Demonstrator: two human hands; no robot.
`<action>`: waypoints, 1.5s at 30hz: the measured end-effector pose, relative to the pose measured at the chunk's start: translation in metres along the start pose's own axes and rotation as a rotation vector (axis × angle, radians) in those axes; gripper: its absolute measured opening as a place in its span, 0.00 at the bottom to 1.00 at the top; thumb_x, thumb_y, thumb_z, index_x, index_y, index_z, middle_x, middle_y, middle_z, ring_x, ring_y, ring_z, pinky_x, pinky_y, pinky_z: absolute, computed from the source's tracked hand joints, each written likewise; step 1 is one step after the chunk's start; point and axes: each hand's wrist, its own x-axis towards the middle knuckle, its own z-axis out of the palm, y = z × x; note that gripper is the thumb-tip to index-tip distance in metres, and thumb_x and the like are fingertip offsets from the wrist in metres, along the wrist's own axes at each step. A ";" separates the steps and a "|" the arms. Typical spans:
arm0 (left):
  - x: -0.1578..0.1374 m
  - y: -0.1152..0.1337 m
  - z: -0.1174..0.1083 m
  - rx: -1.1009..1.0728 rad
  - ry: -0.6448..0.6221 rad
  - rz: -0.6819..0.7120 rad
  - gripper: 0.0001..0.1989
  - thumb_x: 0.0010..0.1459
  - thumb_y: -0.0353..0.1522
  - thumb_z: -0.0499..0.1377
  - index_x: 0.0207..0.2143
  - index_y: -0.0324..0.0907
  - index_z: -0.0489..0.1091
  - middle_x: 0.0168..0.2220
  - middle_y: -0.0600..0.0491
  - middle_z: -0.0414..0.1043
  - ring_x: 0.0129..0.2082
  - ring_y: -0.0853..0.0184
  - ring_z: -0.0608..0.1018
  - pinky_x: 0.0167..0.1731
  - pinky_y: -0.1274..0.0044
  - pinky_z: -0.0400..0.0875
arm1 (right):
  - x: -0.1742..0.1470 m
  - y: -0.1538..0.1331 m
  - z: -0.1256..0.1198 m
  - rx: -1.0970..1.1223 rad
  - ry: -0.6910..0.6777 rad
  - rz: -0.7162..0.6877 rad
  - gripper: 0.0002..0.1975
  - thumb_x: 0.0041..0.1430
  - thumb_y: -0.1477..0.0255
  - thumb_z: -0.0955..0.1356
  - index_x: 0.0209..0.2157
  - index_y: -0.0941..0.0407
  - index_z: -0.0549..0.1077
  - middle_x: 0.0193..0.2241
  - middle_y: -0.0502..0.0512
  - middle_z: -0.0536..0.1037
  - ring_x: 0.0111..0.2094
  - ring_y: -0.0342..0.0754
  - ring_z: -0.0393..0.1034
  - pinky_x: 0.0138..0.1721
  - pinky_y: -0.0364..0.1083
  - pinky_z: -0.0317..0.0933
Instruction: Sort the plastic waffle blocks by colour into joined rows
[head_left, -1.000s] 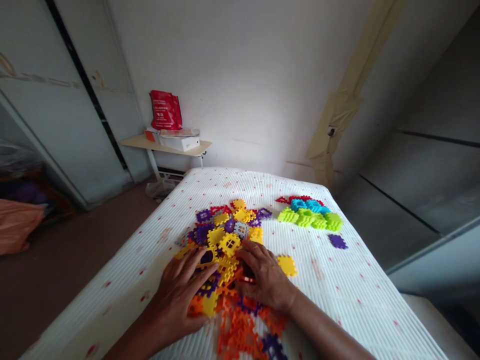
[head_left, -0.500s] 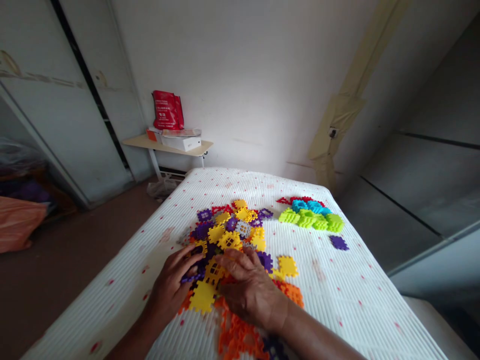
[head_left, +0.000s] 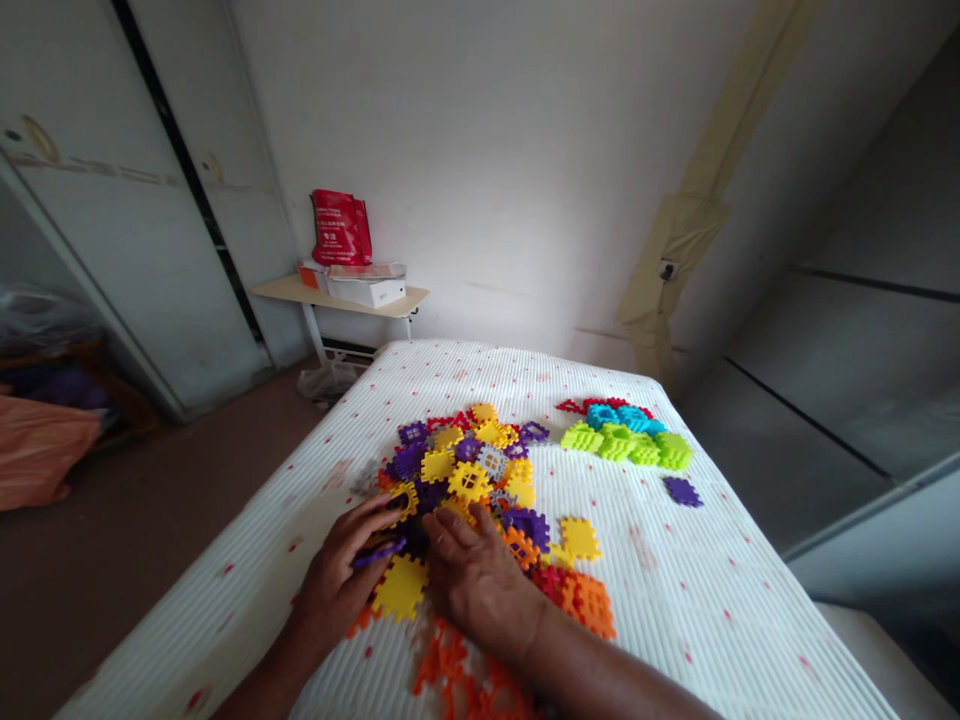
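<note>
A heap of plastic interlocking tiles [head_left: 437, 466] in yellow, purple, grey, red and orange lies on the bed in front of me. At the heap's left edge, my left hand [head_left: 330, 570] is closed on a purple tile [head_left: 380, 553] between thumb and fingers. A yellow tile with an opening [head_left: 406, 499] touches its fingertips. My right hand [head_left: 484, 585] lies palm down over the near middle of the heap, fingers slightly apart and bent down among the pieces. Its thumb and whatever is under the palm are hidden. A solid yellow tile [head_left: 401, 588] lies between the hands.
Sorted rows of lime green tiles [head_left: 616, 442], blue tiles [head_left: 630, 416] and red tiles stand at the right back. A single purple tile [head_left: 682, 491] lies near them. Orange tiles [head_left: 587, 600] sit right of my forearm. A small table [head_left: 289, 289] holds a red bag [head_left: 341, 228].
My right hand has shifted slightly left and uncovered purple and orange tiles on its right. The yellow window tile between my hands is no longer visible there. A purple tile now shows in my left hand.
</note>
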 end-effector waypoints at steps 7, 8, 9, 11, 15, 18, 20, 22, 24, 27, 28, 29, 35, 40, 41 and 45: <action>0.000 0.003 0.000 -0.041 0.007 -0.052 0.14 0.58 0.36 0.52 0.46 0.47 0.69 0.53 0.49 0.65 0.55 0.60 0.68 0.54 0.63 0.64 | -0.001 0.028 -0.016 0.123 0.157 0.083 0.12 0.64 0.70 0.60 0.42 0.54 0.74 0.53 0.57 0.69 0.52 0.52 0.62 0.52 0.57 0.56; 0.000 0.002 0.000 -0.037 0.009 -0.049 0.14 0.58 0.36 0.52 0.46 0.47 0.69 0.53 0.49 0.66 0.54 0.60 0.68 0.54 0.63 0.64 | -0.001 0.032 -0.018 0.172 0.184 0.122 0.11 0.63 0.70 0.61 0.41 0.54 0.74 0.52 0.58 0.69 0.51 0.52 0.63 0.52 0.55 0.57; 0.000 0.002 0.000 -0.031 0.009 -0.046 0.14 0.58 0.35 0.52 0.45 0.47 0.69 0.53 0.49 0.66 0.54 0.60 0.68 0.54 0.63 0.64 | -0.002 0.036 -0.020 0.233 0.212 0.160 0.11 0.63 0.69 0.62 0.40 0.55 0.74 0.51 0.58 0.70 0.50 0.51 0.64 0.51 0.53 0.58; -0.001 0.002 -0.001 -0.020 0.002 -0.038 0.14 0.58 0.35 0.52 0.45 0.47 0.69 0.53 0.49 0.65 0.54 0.59 0.68 0.54 0.62 0.64 | -0.004 0.043 -0.022 0.382 0.275 0.237 0.11 0.62 0.69 0.62 0.39 0.55 0.75 0.49 0.59 0.72 0.49 0.49 0.65 0.50 0.50 0.60; -0.003 0.008 -0.004 -0.019 -0.038 0.010 0.16 0.58 0.37 0.53 0.49 0.48 0.67 0.55 0.49 0.63 0.56 0.58 0.66 0.54 0.63 0.63 | -0.007 0.052 -0.022 0.698 0.417 0.362 0.08 0.59 0.69 0.64 0.34 0.54 0.75 0.43 0.58 0.75 0.49 0.49 0.66 0.48 0.49 0.61; -0.002 0.013 -0.006 0.005 -0.035 0.064 0.17 0.58 0.39 0.52 0.49 0.50 0.68 0.55 0.50 0.63 0.55 0.58 0.66 0.54 0.63 0.62 | -0.007 0.054 -0.021 0.876 0.488 0.422 0.06 0.54 0.68 0.67 0.31 0.54 0.74 0.42 0.57 0.74 0.46 0.49 0.68 0.47 0.49 0.61; 0.002 0.016 -0.007 0.057 -0.020 0.117 0.15 0.58 0.39 0.52 0.46 0.51 0.70 0.54 0.52 0.65 0.55 0.58 0.66 0.53 0.63 0.63 | -0.007 0.055 -0.022 0.950 0.501 0.453 0.06 0.52 0.67 0.68 0.29 0.55 0.73 0.42 0.57 0.74 0.45 0.49 0.69 0.46 0.49 0.62; 0.009 0.018 -0.008 0.144 -0.017 0.207 0.12 0.57 0.37 0.53 0.41 0.52 0.73 0.53 0.53 0.67 0.54 0.58 0.67 0.52 0.62 0.62 | -0.007 0.056 -0.025 0.989 0.501 0.482 0.07 0.51 0.66 0.68 0.26 0.55 0.73 0.42 0.57 0.74 0.44 0.50 0.68 0.46 0.48 0.62; 0.018 0.022 -0.006 0.240 -0.036 0.301 0.10 0.55 0.34 0.55 0.37 0.53 0.75 0.52 0.55 0.68 0.53 0.57 0.67 0.51 0.61 0.61 | -0.007 0.059 -0.028 1.011 0.513 0.517 0.09 0.51 0.65 0.68 0.25 0.56 0.72 0.41 0.57 0.74 0.43 0.50 0.68 0.44 0.48 0.62; 0.030 0.031 -0.001 0.347 -0.097 0.362 0.12 0.53 0.32 0.56 0.38 0.53 0.74 0.51 0.54 0.69 0.53 0.58 0.67 0.52 0.60 0.59 | -0.008 0.062 -0.031 1.092 0.546 0.581 0.09 0.50 0.64 0.68 0.26 0.56 0.69 0.32 0.53 0.74 0.35 0.47 0.67 0.37 0.45 0.62; 0.034 0.033 0.002 0.368 -0.115 0.365 0.13 0.53 0.31 0.56 0.40 0.53 0.74 0.51 0.54 0.69 0.52 0.58 0.68 0.53 0.59 0.58 | -0.009 0.062 -0.032 1.122 0.553 0.593 0.09 0.50 0.65 0.68 0.27 0.56 0.68 0.29 0.51 0.72 0.31 0.45 0.66 0.35 0.44 0.62; 0.036 0.036 0.004 0.382 -0.129 0.363 0.15 0.52 0.31 0.55 0.42 0.52 0.73 0.51 0.53 0.70 0.52 0.58 0.68 0.53 0.59 0.58 | -0.010 0.062 -0.033 1.141 0.554 0.597 0.08 0.51 0.65 0.67 0.27 0.56 0.67 0.25 0.49 0.70 0.28 0.43 0.64 0.32 0.43 0.61; 0.036 0.043 0.011 0.398 -0.201 0.379 0.15 0.49 0.28 0.54 0.39 0.51 0.73 0.51 0.52 0.69 0.53 0.57 0.67 0.55 0.56 0.53 | -0.019 0.051 -0.044 1.051 0.409 0.477 0.04 0.54 0.69 0.65 0.29 0.55 0.66 0.23 0.46 0.65 0.25 0.40 0.60 0.27 0.39 0.57; 0.031 0.049 0.013 0.414 -0.251 0.374 0.16 0.45 0.36 0.60 0.40 0.50 0.71 0.52 0.51 0.68 0.54 0.52 0.65 0.56 0.50 0.45 | -0.023 0.052 -0.041 1.011 0.372 0.472 0.06 0.56 0.70 0.64 0.35 0.56 0.69 0.24 0.46 0.67 0.24 0.40 0.60 0.26 0.39 0.58; 0.030 0.051 0.014 0.418 -0.258 0.373 0.17 0.44 0.36 0.61 0.41 0.50 0.71 0.52 0.51 0.68 0.54 0.51 0.65 0.56 0.50 0.44 | -0.023 0.054 -0.039 0.990 0.371 0.485 0.06 0.56 0.70 0.64 0.35 0.56 0.70 0.25 0.47 0.68 0.25 0.40 0.61 0.26 0.39 0.58; 0.029 0.057 0.018 0.417 -0.246 0.391 0.13 0.46 0.32 0.60 0.37 0.49 0.71 0.52 0.52 0.69 0.54 0.53 0.66 0.55 0.50 0.46 | -0.024 0.059 -0.034 0.825 0.331 0.535 0.10 0.57 0.70 0.64 0.40 0.55 0.71 0.27 0.48 0.72 0.25 0.41 0.63 0.27 0.40 0.59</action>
